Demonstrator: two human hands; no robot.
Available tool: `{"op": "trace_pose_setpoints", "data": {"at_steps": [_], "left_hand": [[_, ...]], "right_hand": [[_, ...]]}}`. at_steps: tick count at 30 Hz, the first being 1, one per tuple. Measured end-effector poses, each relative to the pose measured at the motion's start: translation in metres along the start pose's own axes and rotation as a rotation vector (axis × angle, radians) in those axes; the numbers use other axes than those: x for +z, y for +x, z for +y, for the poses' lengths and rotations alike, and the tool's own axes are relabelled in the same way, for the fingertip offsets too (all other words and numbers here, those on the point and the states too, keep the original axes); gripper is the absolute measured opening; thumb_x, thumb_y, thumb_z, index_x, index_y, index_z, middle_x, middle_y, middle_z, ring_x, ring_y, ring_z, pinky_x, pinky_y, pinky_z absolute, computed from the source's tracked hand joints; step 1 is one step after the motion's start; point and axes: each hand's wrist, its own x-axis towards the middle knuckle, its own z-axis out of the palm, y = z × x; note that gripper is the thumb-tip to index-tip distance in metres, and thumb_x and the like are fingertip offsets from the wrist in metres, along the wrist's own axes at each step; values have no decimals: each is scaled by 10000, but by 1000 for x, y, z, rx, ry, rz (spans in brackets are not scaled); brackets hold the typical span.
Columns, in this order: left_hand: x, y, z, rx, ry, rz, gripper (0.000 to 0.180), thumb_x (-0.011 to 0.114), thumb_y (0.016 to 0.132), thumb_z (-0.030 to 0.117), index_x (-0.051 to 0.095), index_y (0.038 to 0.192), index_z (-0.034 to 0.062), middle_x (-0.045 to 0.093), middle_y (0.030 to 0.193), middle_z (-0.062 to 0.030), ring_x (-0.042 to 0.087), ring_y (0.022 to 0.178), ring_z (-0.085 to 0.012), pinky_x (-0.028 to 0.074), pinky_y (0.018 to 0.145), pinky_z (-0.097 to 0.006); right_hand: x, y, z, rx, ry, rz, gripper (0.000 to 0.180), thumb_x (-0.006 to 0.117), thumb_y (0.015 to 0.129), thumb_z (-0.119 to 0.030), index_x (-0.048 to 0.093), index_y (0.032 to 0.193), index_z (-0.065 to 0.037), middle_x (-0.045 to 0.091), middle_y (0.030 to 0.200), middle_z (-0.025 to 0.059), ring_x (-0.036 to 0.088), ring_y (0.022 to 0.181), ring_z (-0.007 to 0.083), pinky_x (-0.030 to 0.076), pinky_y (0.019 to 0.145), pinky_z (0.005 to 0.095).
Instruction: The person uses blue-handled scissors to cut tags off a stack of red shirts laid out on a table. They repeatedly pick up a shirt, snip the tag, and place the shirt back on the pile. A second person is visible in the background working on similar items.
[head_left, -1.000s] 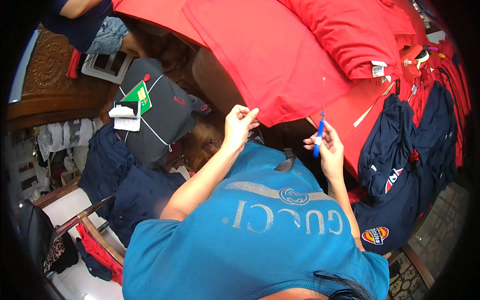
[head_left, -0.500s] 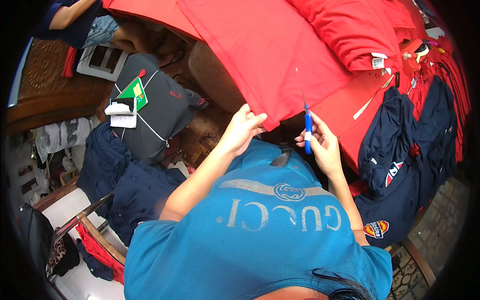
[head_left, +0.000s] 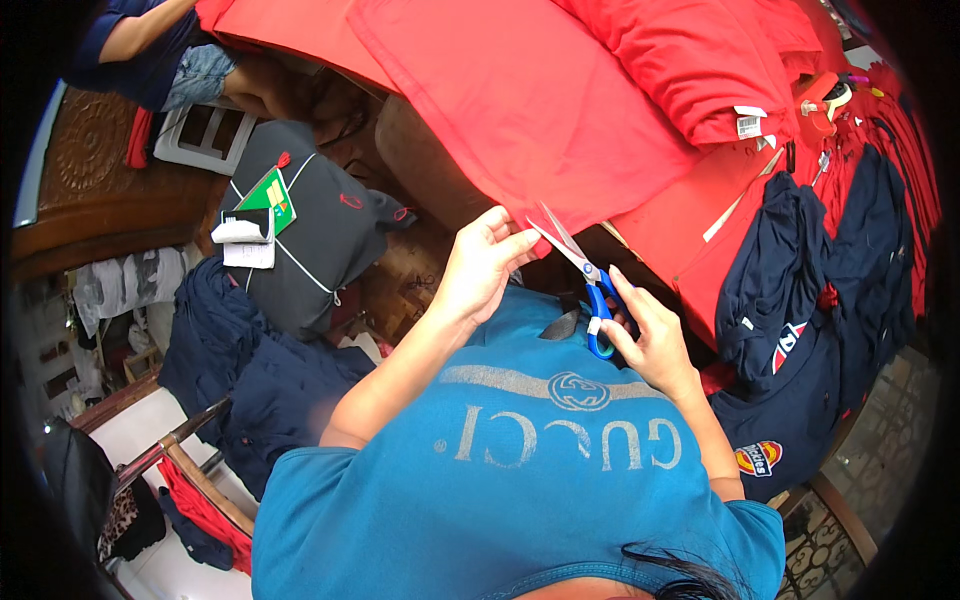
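Observation:
My right hand (head_left: 650,335) grips blue-handled scissors (head_left: 585,275), blades open and pointing up-left at the lower edge of a large red cloth (head_left: 530,110). My left hand (head_left: 485,260) pinches that same red edge just left of the blade tips. Both hands are raised in front of my blue printed shirt (head_left: 520,470). The red cloth spreads upward across a table.
Dark navy garments (head_left: 810,300) lie piled at the right beside more red fabric (head_left: 700,60). A dark bag with tags (head_left: 300,230) and navy clothes (head_left: 240,380) sit at the left. Another person (head_left: 170,50) sits at the upper left. A chair frame (head_left: 190,450) stands lower left.
The scissors have swung from upright to slanted, with the blades now open at the cloth edge. My left hand shifted slightly and grips the red edge beside the blades.

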Motion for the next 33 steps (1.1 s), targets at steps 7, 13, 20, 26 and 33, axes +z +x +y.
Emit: {"op": "trace_pose_setpoints", "data": {"at_steps": [7, 13, 20, 26, 33], "left_hand": [[2, -1, -3, 6, 51, 1, 288, 597, 907, 28, 564, 1189, -21, 647, 1113, -111, 620, 995, -172, 510, 874, -334], [1, 0, -7, 41, 27, 38, 271, 596, 904, 13, 579, 1173, -6, 657, 1091, -102, 628, 972, -167, 516, 854, -323], [7, 0, -6, 56, 50, 55, 219, 625, 898, 42, 616, 1110, -11, 668, 1006, -82, 638, 862, -135, 528, 795, -286], [7, -2, -4, 26, 54, 62, 288, 629, 899, 41, 583, 1177, -21, 654, 1099, -107, 635, 973, -169, 520, 872, -323], [10, -5, -3, 71, 67, 36, 264, 628, 891, 23, 600, 1152, -6, 660, 1003, -75, 634, 888, -130, 530, 788, -279]], "right_hand": [[6, 1, 1, -24, 45, 18, 606, 705, 834, -143, 466, 1373, -3, 526, 751, 100, 511, 566, 176, 441, 548, 309], [3, -1, -5, 43, 59, -18, 611, 705, 834, -147, 462, 1375, -2, 523, 764, 110, 519, 597, 189, 448, 574, 317], [8, -1, 5, -50, 59, 41, 545, 653, 865, -93, 467, 1369, -1, 573, 840, 137, 554, 640, 193, 472, 618, 302], [8, -8, 3, 92, 198, -7, 508, 635, 874, -83, 491, 1354, -1, 600, 880, 146, 558, 661, 176, 468, 628, 292], [10, 6, 3, 43, 207, 22, 514, 624, 878, -89, 484, 1365, -4, 639, 935, 119, 580, 693, 153, 474, 636, 262]]}}
